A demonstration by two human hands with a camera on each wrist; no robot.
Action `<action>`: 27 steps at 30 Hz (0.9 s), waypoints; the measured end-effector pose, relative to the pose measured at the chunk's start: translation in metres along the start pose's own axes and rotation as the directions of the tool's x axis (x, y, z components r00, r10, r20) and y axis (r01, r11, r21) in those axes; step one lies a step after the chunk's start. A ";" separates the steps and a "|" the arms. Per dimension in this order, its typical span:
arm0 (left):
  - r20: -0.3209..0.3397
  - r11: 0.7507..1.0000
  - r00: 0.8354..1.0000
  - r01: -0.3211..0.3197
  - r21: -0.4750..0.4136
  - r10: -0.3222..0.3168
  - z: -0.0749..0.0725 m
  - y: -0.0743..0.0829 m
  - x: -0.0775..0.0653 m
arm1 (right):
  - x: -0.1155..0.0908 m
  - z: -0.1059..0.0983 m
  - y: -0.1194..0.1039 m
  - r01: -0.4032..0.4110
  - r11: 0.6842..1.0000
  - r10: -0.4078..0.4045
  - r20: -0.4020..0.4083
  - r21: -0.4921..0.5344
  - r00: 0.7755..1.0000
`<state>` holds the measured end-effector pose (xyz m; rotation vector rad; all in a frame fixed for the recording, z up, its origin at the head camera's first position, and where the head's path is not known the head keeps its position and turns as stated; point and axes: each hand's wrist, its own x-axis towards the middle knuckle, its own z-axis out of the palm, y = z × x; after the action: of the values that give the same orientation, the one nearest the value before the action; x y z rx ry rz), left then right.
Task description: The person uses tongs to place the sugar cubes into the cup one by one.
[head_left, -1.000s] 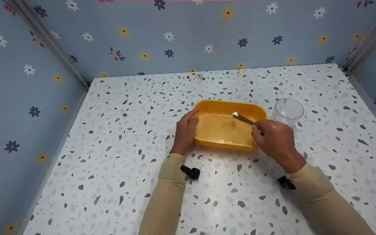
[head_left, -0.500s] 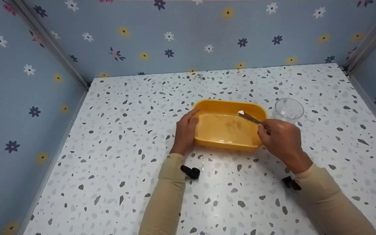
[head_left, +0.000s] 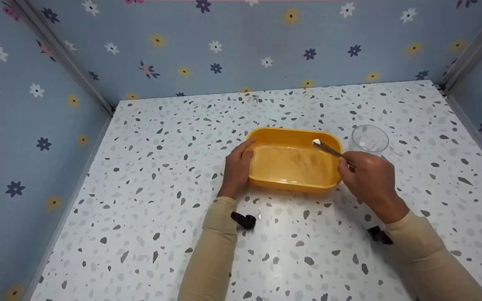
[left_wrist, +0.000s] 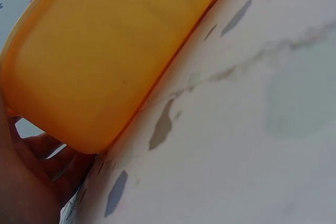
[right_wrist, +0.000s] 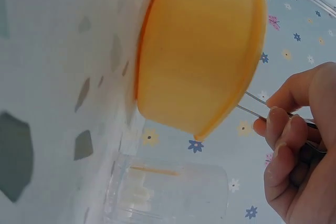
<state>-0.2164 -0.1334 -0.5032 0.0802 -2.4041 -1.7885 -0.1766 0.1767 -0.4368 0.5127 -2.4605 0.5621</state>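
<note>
In the head view a yellow rectangular basin sits on the speckled table, with a few small white bits near its front inner edge. My left hand grips its left end, fingers round the outside in the left wrist view. My right hand pinches metal tweezers at the basin's right end. A small white piece is at their tips, over the basin's back right part. From the right wrist, two thin prongs show, while the basin wall hides the tips.
A clear glass mug stands right of the basin, just behind my right hand, its handle pointing right. Flower-patterned blue walls border the table at the back and both sides.
My right hand has moved to the right, carrying the tweezers and the white piece toward the basin's right end. The left hand and the basin have stayed put.
</note>
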 end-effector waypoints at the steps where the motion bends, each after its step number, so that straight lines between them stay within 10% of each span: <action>1: -0.001 1.000 1.000 0.001 0.001 -0.001 0.000 0.000 0.000 | 0.001 -0.001 0.000 -0.001 1.000 0.001 -0.005 -0.003 1.000; 27: -0.004 0.999 0.999 -0.043 0.022 0.043 -0.001 0.002 -0.002 | 0.009 -0.030 0.016 -0.039 0.999 0.033 -0.139 -0.036 0.990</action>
<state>-0.2146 -0.1338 -0.5010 0.0350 -2.4036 -1.7425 -0.1781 0.2026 -0.4130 0.4008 -2.3480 0.5446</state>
